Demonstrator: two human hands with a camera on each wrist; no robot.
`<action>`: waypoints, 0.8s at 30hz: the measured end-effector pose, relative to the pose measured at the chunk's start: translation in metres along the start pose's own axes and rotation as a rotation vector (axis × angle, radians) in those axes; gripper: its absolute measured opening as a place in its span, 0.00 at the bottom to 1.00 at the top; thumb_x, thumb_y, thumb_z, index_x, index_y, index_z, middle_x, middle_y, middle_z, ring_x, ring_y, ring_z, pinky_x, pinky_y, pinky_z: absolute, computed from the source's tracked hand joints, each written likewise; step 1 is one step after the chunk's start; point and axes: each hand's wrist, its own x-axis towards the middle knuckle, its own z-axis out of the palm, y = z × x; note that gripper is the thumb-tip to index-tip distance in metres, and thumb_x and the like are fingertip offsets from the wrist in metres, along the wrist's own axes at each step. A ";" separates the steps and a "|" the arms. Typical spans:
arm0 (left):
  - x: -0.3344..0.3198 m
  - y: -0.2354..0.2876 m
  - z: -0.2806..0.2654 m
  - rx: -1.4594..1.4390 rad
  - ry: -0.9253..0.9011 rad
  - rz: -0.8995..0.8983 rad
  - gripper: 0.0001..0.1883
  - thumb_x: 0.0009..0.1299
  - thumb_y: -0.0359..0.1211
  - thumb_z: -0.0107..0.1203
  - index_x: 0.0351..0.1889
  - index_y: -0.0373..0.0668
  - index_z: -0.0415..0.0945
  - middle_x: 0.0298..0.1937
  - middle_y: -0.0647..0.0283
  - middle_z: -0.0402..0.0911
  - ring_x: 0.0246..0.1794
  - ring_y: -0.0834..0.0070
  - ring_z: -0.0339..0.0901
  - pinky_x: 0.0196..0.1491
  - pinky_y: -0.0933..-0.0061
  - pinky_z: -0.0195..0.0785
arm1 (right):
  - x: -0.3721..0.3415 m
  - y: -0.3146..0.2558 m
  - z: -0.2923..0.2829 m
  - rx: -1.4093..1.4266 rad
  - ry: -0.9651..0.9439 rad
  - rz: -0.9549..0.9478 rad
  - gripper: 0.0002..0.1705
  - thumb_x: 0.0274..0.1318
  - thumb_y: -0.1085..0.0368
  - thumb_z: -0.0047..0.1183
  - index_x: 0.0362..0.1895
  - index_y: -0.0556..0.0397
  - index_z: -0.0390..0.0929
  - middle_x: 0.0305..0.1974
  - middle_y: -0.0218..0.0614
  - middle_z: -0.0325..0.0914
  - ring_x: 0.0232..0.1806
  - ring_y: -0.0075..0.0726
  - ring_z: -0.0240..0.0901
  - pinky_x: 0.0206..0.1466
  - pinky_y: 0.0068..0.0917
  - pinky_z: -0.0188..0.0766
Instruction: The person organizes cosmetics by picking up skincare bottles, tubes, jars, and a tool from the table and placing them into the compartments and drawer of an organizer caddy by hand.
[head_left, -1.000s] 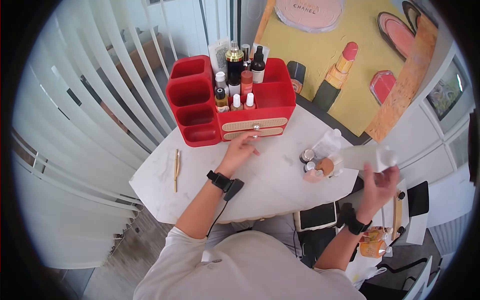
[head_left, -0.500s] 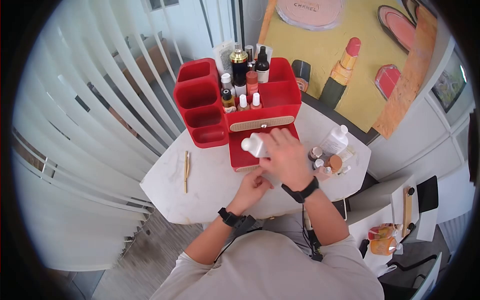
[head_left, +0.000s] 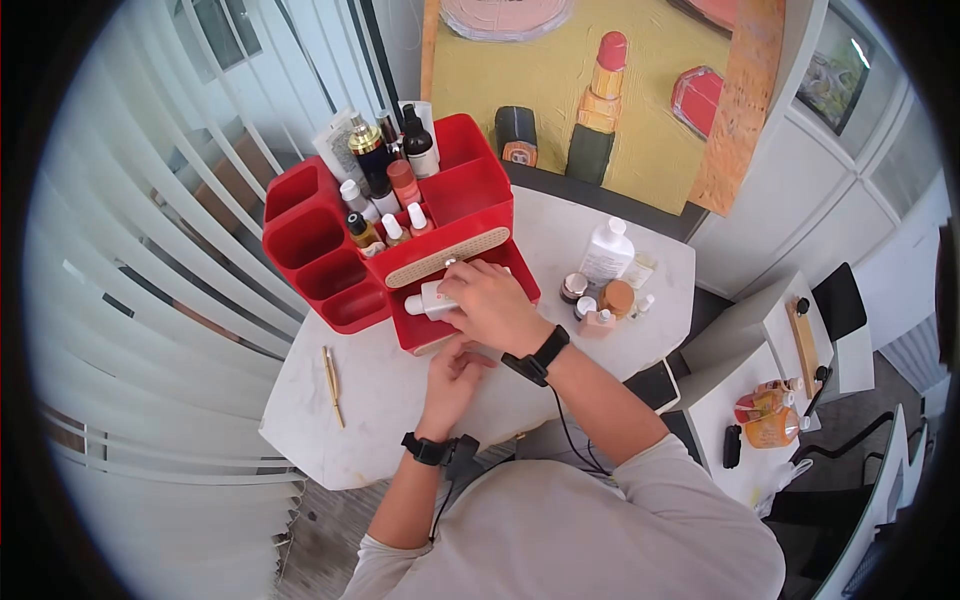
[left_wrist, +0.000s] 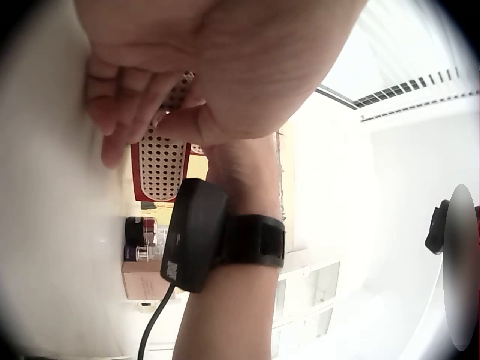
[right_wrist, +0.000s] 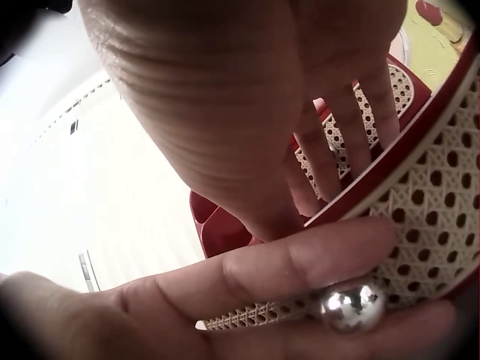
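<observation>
My right hand (head_left: pixel 495 305) grips a small white bottle (head_left: pixel 433 301), tilted on its side with its cap toward the left. The bottle overlaps the pulled-out lower drawer (head_left: pixel 408 332) of a red cosmetics organizer (head_left: pixel 345 300). At the front of this drawer is my left hand (head_left: pixel 450 390). Its fingers hold the round silver knob (right_wrist: pixel 354 306) between them, against the woven cane panel (right_wrist: pixel 427 232). In the right wrist view, my right fingers (right_wrist: pixel 341 127) reach down behind the drawer front, and the bottle is hidden there.
Bottles and tubes fill the organizer's middle section. At the table's right stand a larger white bottle (head_left: pixel 608 255), several small jars and a pink bottle (head_left: pixel 598 322). Gold tweezers (head_left: pixel 333 388) lie at the left. A painting (head_left: pixel 545 90) leans behind the table (head_left: pixel 350 460).
The lower drawer came out under my left hand. My right hand carried the small white bottle from the table's right side to the drawer and lowered it there. The head view shifted.
</observation>
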 end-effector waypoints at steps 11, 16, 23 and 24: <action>0.056 0.006 -0.020 0.048 0.019 0.011 0.21 0.75 0.25 0.53 0.67 0.40 0.75 0.60 0.60 0.84 0.47 0.75 0.84 0.44 0.75 0.72 | -0.028 0.001 -0.097 0.021 0.349 0.050 0.13 0.52 0.68 0.68 0.43 0.54 0.84 0.44 0.42 0.84 0.50 0.53 0.81 0.55 0.44 0.78; 0.081 0.015 -0.029 0.027 0.060 -0.038 0.22 0.76 0.27 0.52 0.69 0.42 0.74 0.63 0.60 0.82 0.47 0.73 0.84 0.45 0.74 0.71 | -0.053 0.042 -0.155 -0.135 0.472 0.205 0.17 0.52 0.69 0.70 0.48 0.52 0.85 0.46 0.41 0.86 0.49 0.52 0.81 0.50 0.42 0.79; 0.077 0.010 -0.033 -0.013 0.056 -0.053 0.13 0.80 0.31 0.54 0.57 0.40 0.83 0.56 0.60 0.88 0.43 0.75 0.84 0.45 0.74 0.70 | -0.078 0.021 -0.162 -0.152 0.127 0.637 0.19 0.51 0.62 0.72 0.47 0.50 0.86 0.40 0.41 0.86 0.38 0.49 0.85 0.40 0.41 0.80; 0.074 0.008 -0.035 -0.009 0.050 -0.055 0.13 0.80 0.31 0.54 0.57 0.40 0.83 0.56 0.60 0.88 0.43 0.75 0.84 0.45 0.74 0.70 | -0.087 0.019 -0.157 -0.217 0.006 0.592 0.20 0.50 0.60 0.73 0.48 0.49 0.86 0.40 0.40 0.86 0.38 0.49 0.85 0.40 0.42 0.80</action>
